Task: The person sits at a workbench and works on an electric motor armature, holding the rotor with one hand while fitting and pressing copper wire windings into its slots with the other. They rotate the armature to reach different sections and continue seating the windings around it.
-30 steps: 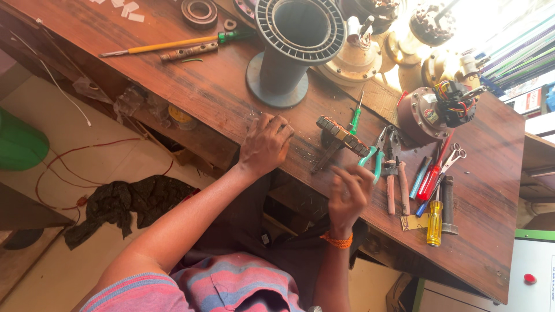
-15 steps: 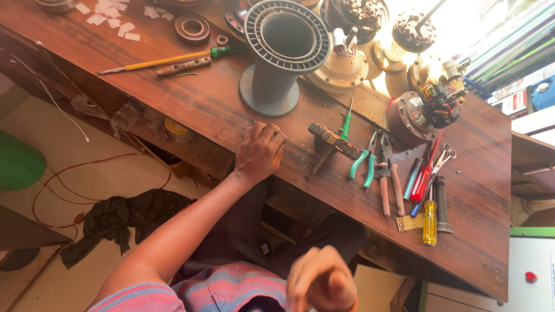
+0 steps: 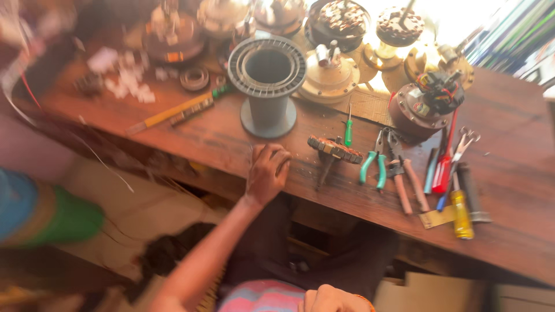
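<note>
My left hand (image 3: pixel 267 172) rests curled on the wooden bench (image 3: pixel 514 190), grasping nothing; the wound stator (image 3: pixel 335 150) lies just right. My right hand (image 3: pixel 329 299), near, seems clenched. I should steady the stator before working.

Two hands showed: the left hand (image 3: pixel 267 171) on the bench and the right hand (image 3: pixel 328 299) at the bottom edge. There was one grey spool (image 3: pixel 267 81), one green screwdriver (image 3: pixel 348 130), one green-handled pliers (image 3: pixel 374 162) and one yellow screwdriver (image 3: pixel 461 208).
</note>
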Tool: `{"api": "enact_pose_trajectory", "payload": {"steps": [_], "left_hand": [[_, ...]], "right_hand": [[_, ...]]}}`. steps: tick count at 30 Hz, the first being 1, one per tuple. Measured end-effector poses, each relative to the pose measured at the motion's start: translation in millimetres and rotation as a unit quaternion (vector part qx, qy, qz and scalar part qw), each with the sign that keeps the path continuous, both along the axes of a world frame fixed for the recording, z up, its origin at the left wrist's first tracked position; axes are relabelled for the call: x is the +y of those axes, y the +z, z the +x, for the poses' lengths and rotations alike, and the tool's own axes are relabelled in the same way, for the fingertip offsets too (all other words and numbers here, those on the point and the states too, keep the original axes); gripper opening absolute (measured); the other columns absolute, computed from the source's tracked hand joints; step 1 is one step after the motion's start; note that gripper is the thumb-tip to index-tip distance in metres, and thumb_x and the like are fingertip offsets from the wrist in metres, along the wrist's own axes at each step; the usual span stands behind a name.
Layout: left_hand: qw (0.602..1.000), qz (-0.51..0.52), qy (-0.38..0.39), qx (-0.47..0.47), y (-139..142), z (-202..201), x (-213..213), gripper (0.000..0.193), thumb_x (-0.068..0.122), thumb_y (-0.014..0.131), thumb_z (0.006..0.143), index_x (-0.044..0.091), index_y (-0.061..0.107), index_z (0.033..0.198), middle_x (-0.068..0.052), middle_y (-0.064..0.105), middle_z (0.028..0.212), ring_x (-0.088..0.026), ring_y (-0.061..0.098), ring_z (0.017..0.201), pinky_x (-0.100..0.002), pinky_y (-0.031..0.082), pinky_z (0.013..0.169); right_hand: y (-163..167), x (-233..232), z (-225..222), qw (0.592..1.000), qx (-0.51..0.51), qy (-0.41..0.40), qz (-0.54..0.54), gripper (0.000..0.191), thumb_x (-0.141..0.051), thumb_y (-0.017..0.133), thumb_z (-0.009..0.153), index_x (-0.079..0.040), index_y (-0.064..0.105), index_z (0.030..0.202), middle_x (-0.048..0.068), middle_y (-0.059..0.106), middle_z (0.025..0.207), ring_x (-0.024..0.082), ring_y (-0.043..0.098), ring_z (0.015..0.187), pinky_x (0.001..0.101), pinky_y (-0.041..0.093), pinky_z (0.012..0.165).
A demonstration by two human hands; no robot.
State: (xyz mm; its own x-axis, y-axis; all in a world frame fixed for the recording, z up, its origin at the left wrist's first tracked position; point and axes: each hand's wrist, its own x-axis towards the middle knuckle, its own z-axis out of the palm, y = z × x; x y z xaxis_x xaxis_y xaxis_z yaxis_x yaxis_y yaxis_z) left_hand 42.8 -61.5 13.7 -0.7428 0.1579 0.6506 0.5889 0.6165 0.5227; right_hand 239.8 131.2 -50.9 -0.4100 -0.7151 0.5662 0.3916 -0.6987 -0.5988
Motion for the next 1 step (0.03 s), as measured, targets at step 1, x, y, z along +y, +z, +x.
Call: {"api": "enact_pose_trajectory", "payload": {"steps": [1], "left_hand": [[0.999,0.031,-0.012,0.027,15.0,5.7,2.0,0.021,0.004,0.074,0.086,0.011,0.071,0.105,-0.003,0.064,0.112,-0.027,0.056,0.111,-0.042,0.049,0.097]], "right_hand": [[-6.0,-1.2,5.1,0.999,-0.030,-0.030,0.008,0.046,-0.045,0.052,0.101,-0.008,0.042,0.076,0.008,0.044,0.080,0.024,0.043,0.073,0.0478,0.029,0.066]]}}
